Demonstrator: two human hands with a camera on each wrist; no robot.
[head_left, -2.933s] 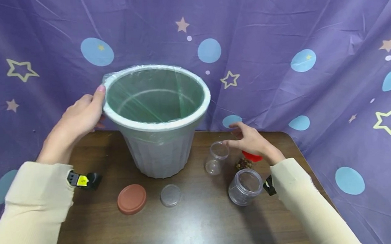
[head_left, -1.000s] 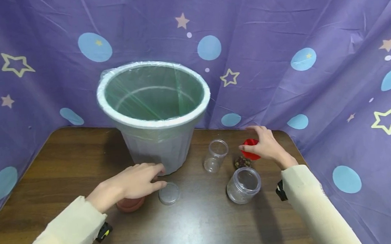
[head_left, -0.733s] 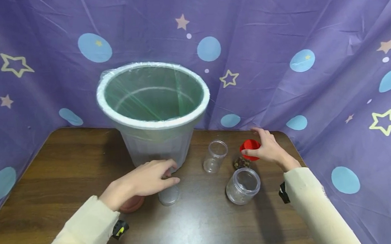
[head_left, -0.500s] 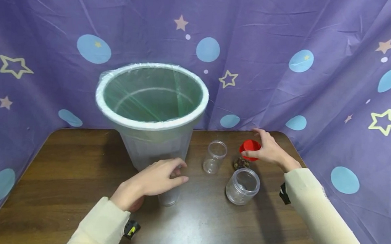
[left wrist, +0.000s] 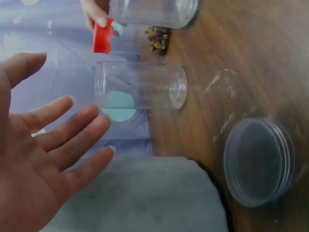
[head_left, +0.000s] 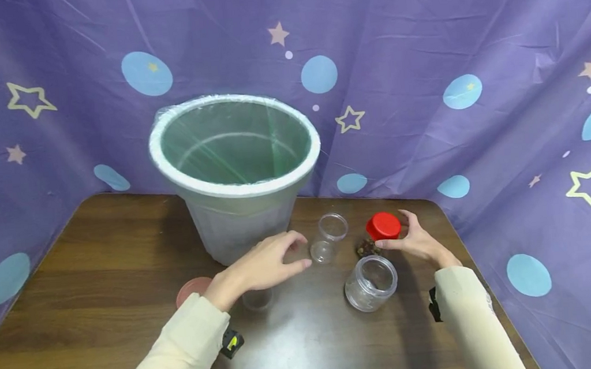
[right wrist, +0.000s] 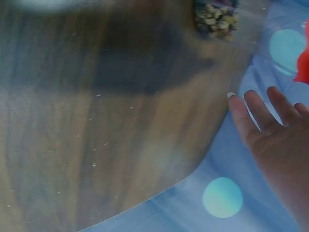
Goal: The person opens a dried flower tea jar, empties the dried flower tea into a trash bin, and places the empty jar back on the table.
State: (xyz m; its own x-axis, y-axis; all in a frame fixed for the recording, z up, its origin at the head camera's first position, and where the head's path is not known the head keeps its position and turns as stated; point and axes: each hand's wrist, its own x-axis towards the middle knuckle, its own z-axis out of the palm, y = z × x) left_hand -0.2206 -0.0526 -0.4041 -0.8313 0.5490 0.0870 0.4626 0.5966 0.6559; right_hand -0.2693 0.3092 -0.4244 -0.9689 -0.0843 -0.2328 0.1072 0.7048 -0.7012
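My right hand has its thumb and index finger about the red lid of a small clear jar, with brown bits at its bottom. In the left wrist view, the thumb tip lies against the lid. The other fingers of this hand spread out in the right wrist view. Open and holding nothing, my left hand hovers in front of the bin, its fingertips near a tall clear jar. That jar stands uncapped, apart from the fingers.
A grey bin with a clear liner stands behind the left hand. A wide clear jar sits before the red-lidded one. On the left, a coral lid and a clear round lid lie on the wooden table. A purple curtain hangs behind.
My left hand has left the bin's rim and moved right over the lids towards the tall jar. My right hand has gone from above the red lid round to its right side.
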